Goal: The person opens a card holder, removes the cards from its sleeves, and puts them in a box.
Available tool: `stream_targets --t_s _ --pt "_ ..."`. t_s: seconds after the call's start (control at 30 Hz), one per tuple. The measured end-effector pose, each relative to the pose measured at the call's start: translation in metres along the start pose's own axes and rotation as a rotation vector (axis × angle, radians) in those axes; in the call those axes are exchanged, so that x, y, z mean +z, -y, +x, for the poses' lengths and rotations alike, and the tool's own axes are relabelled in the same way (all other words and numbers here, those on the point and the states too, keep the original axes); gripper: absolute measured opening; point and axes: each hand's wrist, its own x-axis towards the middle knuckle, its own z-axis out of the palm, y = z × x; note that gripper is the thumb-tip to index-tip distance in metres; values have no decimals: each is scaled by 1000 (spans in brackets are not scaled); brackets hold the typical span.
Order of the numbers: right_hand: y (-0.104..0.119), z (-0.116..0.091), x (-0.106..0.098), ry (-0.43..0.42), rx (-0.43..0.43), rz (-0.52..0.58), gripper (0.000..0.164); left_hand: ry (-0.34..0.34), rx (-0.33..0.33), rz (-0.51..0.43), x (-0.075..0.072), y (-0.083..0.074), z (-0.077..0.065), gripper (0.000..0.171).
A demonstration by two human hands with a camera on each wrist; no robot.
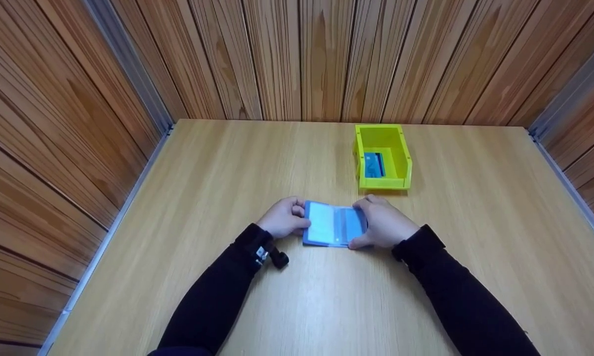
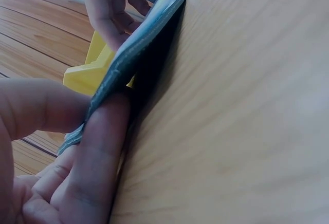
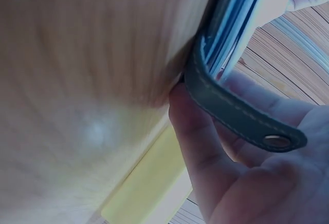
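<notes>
A blue card holder [image 1: 322, 223] lies spread open just above the tabletop, its clear plastic sleeves facing up. My left hand [image 1: 283, 218] pinches its left edge, thumb on top and fingers underneath, as the left wrist view shows. At the opposite edge my right hand [image 1: 388, 225] grips the cover between thumb and fingers. From that side a stitched strap [image 3: 231, 110] with a metal snap sticks out over the right palm. Several sleeve layers show edge-on in the right wrist view.
Beyond the right hand stands a yellow-green open bin [image 1: 385, 184]. Blue cards [image 1: 373, 165] lie inside it, toward its left wall. The wooden table [image 1: 228, 163] is bordered by plank walls [image 1: 321, 59] at the back and sides.
</notes>
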Motion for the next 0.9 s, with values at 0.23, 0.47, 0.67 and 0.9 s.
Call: stream_targets --t_s 0.23,0.47,0.67,0.9 --pt "0 1 -3 -6 -12 33 101 13 14 18 0 -5 -3 39" --pt "-1 5 -2 -2 -15 74 96 -7 15 30 1 1 0 35" --pt "1 6 -4 33 25 182 85 -19 4 16 0 1 0 35" --pt "13 1 -9 8 17 225 74 -22 -5 34 0 1 0 36"
